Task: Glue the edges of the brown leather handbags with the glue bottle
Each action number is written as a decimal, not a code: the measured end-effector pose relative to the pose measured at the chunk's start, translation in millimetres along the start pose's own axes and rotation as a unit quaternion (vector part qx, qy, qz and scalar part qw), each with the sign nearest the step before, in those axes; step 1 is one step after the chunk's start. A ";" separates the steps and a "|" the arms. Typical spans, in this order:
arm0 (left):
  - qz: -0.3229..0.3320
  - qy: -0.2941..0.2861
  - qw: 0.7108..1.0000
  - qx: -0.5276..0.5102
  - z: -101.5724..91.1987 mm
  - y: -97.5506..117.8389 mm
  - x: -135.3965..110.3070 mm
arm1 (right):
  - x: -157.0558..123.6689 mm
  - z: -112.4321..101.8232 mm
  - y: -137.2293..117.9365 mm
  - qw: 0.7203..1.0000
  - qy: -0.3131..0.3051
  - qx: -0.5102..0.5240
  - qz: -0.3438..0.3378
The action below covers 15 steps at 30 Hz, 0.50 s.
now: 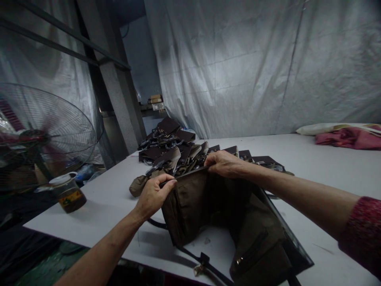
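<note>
An unfinished-looking olive-brown fabric bag point(190, 202) stands spread on the table in front of me, with dark trim along its edges. My left hand point(154, 194) pinches the far upper edge at its left corner, thumb on top. Farther right along that same edge, my right hand point(222, 163) is closed on the fabric; its fingertips are partly hidden. A black strap point(190, 254) with a buckle trails from the lower left of the bag. On the near right panel a short zipper with a small metal pull point(239, 261) shows.
Behind the bag lies a heap of dark brown bag pieces point(166, 153) on the white table point(119, 214). A lidded jar of brown liquid point(70, 196) stands at the left edge, near a large fan point(32, 135). Reddish cloth point(348, 138) lies back right, before a silvery sheet point(253, 71).
</note>
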<state>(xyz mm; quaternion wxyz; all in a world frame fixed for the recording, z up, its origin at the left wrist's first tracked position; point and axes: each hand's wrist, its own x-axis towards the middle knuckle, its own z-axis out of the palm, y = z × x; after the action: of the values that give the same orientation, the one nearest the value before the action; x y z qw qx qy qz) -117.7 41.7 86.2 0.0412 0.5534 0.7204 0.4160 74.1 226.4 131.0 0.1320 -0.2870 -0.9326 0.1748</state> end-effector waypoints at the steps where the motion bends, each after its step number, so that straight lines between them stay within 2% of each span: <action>1: 0.010 0.002 1.000 0.005 0.9 0.4 0.1 | -0.3 -0.2 -0.2 1.000 0.002 -0.003 0.001; 4: 0.027 0.012 1.000 -0.003 3.9 0.7 0.5 | 0.3 -0.2 1.1 1.000 0.007 -0.011 0.001; 9: -0.038 -0.008 0.996 -0.078 7.1 -3.1 -2.9 | 3.6 1.1 6.7 1.000 0.009 -0.011 0.006; 15: -0.090 -0.021 0.978 -0.185 11.2 -12.1 -9.4 | 4.3 1.8 9.1 1.000 0.013 -0.007 0.006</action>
<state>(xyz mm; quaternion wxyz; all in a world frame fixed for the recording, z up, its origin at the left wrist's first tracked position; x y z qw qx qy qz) -117.5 39.5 67.4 0.1948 0.4778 0.6770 0.5249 74.5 235.5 126.4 0.1412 -0.2960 -0.9301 0.1652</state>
